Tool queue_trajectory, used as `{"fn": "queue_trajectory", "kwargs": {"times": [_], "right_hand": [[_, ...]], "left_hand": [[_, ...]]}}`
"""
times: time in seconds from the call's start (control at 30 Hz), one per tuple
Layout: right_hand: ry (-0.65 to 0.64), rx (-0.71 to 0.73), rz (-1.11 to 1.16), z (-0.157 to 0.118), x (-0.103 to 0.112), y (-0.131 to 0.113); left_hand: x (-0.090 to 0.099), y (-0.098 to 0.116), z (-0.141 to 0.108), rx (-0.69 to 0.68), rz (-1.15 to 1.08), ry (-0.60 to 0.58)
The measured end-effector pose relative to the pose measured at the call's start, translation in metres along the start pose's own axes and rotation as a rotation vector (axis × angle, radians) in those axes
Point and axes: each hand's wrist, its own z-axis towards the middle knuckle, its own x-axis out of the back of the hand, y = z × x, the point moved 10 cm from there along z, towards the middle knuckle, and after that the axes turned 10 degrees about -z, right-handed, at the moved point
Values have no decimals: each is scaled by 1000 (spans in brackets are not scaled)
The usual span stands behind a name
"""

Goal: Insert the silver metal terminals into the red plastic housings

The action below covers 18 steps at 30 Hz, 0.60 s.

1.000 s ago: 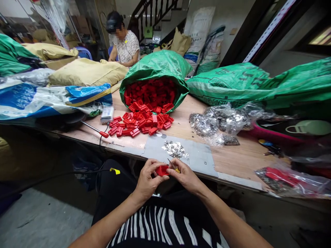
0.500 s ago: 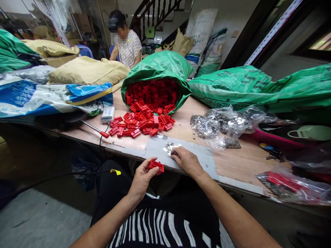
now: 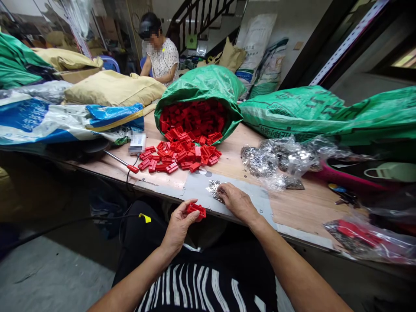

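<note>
My left hand (image 3: 180, 222) grips a small red plastic housing (image 3: 196, 210) between thumb and fingers, just off the table's front edge. On a grey mat (image 3: 253, 196) lies a small pile of shiny metal pieces (image 3: 213, 188). The fingertips of my right hand (image 3: 236, 200) are pressed together at the right side of this pile; what is between them is too small to tell. Behind the mat, many red housings (image 3: 182, 154) spill from the mouth of a green sack (image 3: 208, 78).
Clear bags of metal parts (image 3: 276, 158) lie right of the mat. A red-handled tool (image 3: 127, 166) and a small white device (image 3: 137, 143) are at the left. Another bag with red parts (image 3: 360, 234) rests at the right edge. A person (image 3: 160, 54) sits across the table.
My right hand has shifted slightly right and down over the metal pile, with its fingers bent more downward. My left hand still holds the red housing in nearly the same place.
</note>
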Motion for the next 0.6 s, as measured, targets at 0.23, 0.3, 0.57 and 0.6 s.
{"fn": "queue_trajectory", "kwargs": {"times": [0.23, 0.3, 0.57, 0.6], "right_hand": [[-42, 75, -8, 2, -2, -15], [-48, 74, -13, 4, -4, -16], [33, 50, 112, 3, 0, -13], [48, 51, 154, 3, 2, -13]], "left_hand": [[0, -1, -1, 1, 6, -4], [-2, 0, -1, -12, 19, -11], [1, 19, -2, -228, 284, 8], [1, 21, -3, -258, 331, 9]]}}
